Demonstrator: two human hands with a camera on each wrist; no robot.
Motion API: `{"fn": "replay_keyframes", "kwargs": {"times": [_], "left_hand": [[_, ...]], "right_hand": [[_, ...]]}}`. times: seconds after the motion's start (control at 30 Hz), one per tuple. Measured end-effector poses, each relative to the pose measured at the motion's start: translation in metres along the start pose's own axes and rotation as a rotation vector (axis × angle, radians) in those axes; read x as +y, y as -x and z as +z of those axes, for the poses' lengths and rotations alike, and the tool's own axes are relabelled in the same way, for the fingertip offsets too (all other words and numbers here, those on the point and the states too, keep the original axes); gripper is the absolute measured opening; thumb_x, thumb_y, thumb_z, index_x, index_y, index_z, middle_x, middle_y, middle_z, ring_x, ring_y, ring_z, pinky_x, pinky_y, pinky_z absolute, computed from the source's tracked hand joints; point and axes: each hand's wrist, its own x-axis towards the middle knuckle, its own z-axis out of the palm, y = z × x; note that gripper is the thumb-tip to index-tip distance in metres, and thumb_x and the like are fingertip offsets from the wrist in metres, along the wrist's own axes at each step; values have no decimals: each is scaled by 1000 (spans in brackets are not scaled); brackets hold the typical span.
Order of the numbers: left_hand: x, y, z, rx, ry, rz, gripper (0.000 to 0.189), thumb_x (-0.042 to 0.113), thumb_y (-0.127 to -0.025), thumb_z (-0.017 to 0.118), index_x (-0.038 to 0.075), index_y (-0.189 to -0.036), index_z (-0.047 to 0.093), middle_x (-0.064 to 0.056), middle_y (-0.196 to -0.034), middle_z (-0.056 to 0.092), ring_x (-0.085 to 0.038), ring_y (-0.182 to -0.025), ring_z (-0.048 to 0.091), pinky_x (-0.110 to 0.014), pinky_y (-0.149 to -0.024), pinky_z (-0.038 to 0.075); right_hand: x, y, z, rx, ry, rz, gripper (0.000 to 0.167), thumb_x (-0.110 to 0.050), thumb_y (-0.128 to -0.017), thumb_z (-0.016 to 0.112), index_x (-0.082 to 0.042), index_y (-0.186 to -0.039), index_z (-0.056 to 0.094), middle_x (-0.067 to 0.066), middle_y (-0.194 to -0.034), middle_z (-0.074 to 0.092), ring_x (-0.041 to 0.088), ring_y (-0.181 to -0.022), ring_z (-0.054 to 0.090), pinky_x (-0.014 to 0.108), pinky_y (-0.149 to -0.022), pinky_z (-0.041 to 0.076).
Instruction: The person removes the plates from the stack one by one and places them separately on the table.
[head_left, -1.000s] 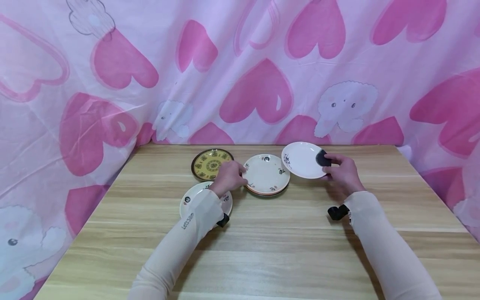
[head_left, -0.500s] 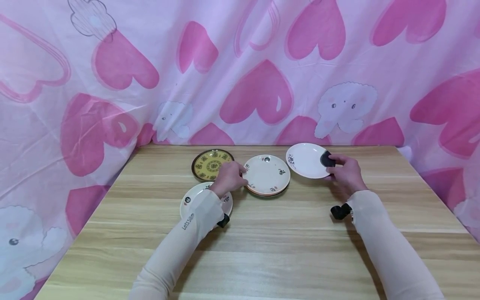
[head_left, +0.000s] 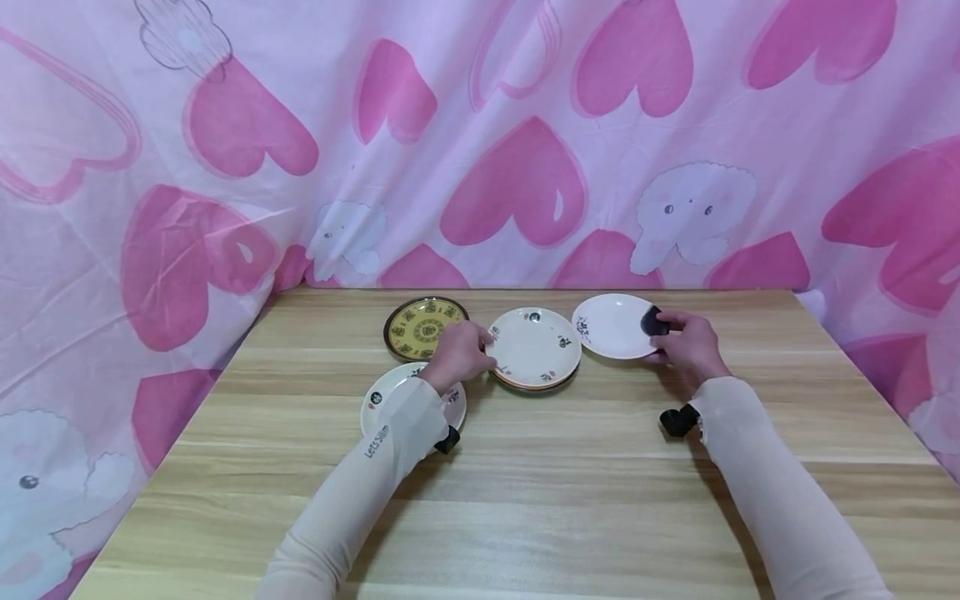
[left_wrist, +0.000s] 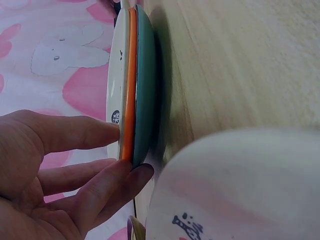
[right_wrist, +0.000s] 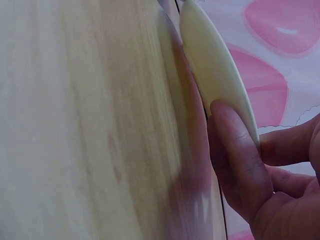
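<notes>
At the left rim of a small plate stack, my left hand (head_left: 459, 354) has its thumb on the cream top plate (head_left: 534, 350) and its fingers against the edges below. The left wrist view shows an orange plate (left_wrist: 131, 85) and a teal plate (left_wrist: 146, 85) underneath. Right of the stack, my right hand (head_left: 692, 346) pinches the right edge of a white plate (head_left: 611, 325), thumb and fingers on opposite faces. That plate has a dark patch (head_left: 654, 320) by the fingers and a floral print on its left side. Its underside faces the table close above its shadow in the right wrist view.
A yellow-brown patterned plate (head_left: 408, 329) lies at the back left. In front of it, another cream plate (head_left: 381, 392) is partly covered by the left forearm. A pink heart-print cloth (head_left: 510, 183) hangs behind the wooden table (head_left: 525, 492).
The right hand has moved the white plate slightly right, away from the stack, and then a little lower. The left hand stays at the stack's rim.
</notes>
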Motion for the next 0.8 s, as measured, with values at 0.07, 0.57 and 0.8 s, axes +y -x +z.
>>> {"fn": "replay_keyframes", "kwargs": {"times": [0.07,0.57,0.8], "left_hand": [[1,0,0,1,-1,-2,40,17,-79,83,8,-117,74,-8,-107,75,-25,-101,63,-38,-97,51],[0,1,3,-5,45,-43,42,14,-80,82,8,-120,71,-10,-131,68,-29,-115,62,-42,-104,51],[1,1,4,-17,43,-51,42,14,-80,82,9,-120,71,-10,-126,70,-27,-109,63,-39,-99,53]], "right_hand": [[0,-1,0,1,1,5,64,6,-93,54,5,-153,32,34,-153,31,2,-69,64,28,-74,63],[1,-10,1,-64,39,22,74,9,-91,56,7,-156,20,37,-156,23,7,-76,63,31,-77,64],[1,-11,1,-56,113,23,78,9,-89,60,5,-156,21,35,-159,23,6,-74,64,29,-73,63]]}}
